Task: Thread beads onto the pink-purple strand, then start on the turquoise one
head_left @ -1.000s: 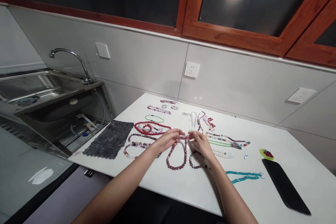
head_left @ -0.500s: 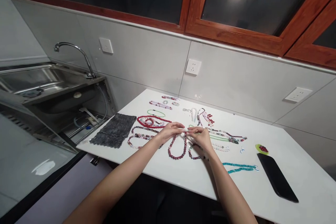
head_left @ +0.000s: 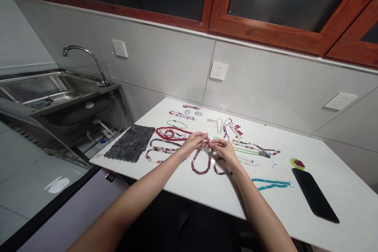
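Observation:
Both hands meet over the middle of the white table, fingertips pinched close together. Between them is the upper end of a dark red bead string point(head_left: 202, 172), whose loop hangs down and lies on the tabletop. My left hand point(head_left: 195, 141) is closed on one end of this string. My right hand point(head_left: 222, 147) pinches the other end. The exact spot where the ends come together is too small to make out. Under my right wrist lies a dark beaded bracelet point(head_left: 219, 171). Left of my left hand are a bright red bead necklace point(head_left: 171, 128) and multicoloured bead strings point(head_left: 153, 159).
A grey cloth point(head_left: 130, 143) covers the table's left end. Turquoise beads point(head_left: 270, 186), a black phone-like slab point(head_left: 315, 195) and a small green dish point(head_left: 296, 163) with red beads lie to the right. Further bead strands point(head_left: 181, 115) are at the back. A sink point(head_left: 50, 90) stands left.
The fingertips have drawn slightly closer together at the ends of the dark red bead string. The view has shifted a little; the other strands lie as before.

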The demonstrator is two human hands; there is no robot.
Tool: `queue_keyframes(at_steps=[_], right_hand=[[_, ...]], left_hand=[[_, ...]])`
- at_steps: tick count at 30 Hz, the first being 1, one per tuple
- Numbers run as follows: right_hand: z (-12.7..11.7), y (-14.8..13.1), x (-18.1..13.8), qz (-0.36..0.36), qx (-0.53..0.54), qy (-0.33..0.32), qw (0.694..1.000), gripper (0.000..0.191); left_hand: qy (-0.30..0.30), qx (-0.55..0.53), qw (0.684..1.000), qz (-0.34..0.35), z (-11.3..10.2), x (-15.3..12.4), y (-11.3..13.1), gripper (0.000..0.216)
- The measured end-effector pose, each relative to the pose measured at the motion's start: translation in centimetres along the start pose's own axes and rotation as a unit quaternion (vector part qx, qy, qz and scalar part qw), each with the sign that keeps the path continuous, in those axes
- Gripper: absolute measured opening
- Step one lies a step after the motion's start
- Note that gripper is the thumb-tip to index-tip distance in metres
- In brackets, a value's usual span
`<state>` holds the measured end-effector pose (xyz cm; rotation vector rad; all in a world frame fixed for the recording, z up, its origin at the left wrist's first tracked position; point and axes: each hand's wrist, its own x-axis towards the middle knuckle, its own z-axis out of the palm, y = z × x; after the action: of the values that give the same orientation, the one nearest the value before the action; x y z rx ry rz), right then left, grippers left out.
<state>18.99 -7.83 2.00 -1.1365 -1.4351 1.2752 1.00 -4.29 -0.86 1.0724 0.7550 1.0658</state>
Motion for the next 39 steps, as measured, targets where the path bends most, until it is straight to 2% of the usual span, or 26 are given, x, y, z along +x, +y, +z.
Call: queue_keyframes(at_steps=[4, 8, 13, 16, 20, 23, 25, 28, 34, 39], right_hand=[[-0.1, 0.4, -0.1, 0.021, 0.052, 0.010, 0.998, 0.037], [-0.3, 0.5, -0.1, 0.017, 0.120, -0.031, 0.992, 0.035], [-0.1, 0.8, 0.2, -0.022, 0.123, -0.027, 0.992, 0.030], [0.1, 0.7, 0.1, -0.031, 0.112, -0.014, 0.993, 0.032], [0.1, 0.4, 0.1, -0.043, 0.110, 0.021, 0.993, 0.039], [0.1, 0.3, 0.1, -0.042, 0.097, 0.040, 0.994, 0.030], [0.0, 0.4, 0.1, -0.048, 0.070, 0.049, 0.995, 0.023], [-0.1, 0.4, 0.1, -0.048, 0.038, 0.060, 0.996, 0.025], [0.0, 0.3, 0.2, -0.014, 0.117, 0.057, 0.991, 0.034], [0.1, 0.2, 0.1, -0.005, 0.087, 0.044, 0.995, 0.036]], left_hand=[[-0.039, -0.027, 0.998, -0.028, 0.0, -0.1, 0.5, 0.036], [-0.104, -0.005, 0.993, -0.056, 0.0, -0.7, 1.1, 0.042], [-0.101, -0.038, 0.993, -0.042, 0.5, -1.2, 1.5, 0.050], [-0.111, -0.018, 0.993, -0.045, 0.9, -1.3, 1.3, 0.057], [-0.071, 0.019, 0.997, -0.020, 1.0, -1.0, 0.4, 0.052], [-0.037, 0.033, 0.999, -0.002, 0.8, -0.7, -0.2, 0.046], [-0.041, 0.026, 0.999, -0.011, 0.7, -0.7, -0.5, 0.044], [-0.062, -0.002, 0.998, -0.032, 0.7, -0.8, -0.6, 0.040], [-0.025, -0.022, 0.999, -0.024, 0.8, -0.7, -0.5, 0.037], [0.010, -0.008, 1.000, -0.001, 0.5, -0.4, -0.5, 0.037]])
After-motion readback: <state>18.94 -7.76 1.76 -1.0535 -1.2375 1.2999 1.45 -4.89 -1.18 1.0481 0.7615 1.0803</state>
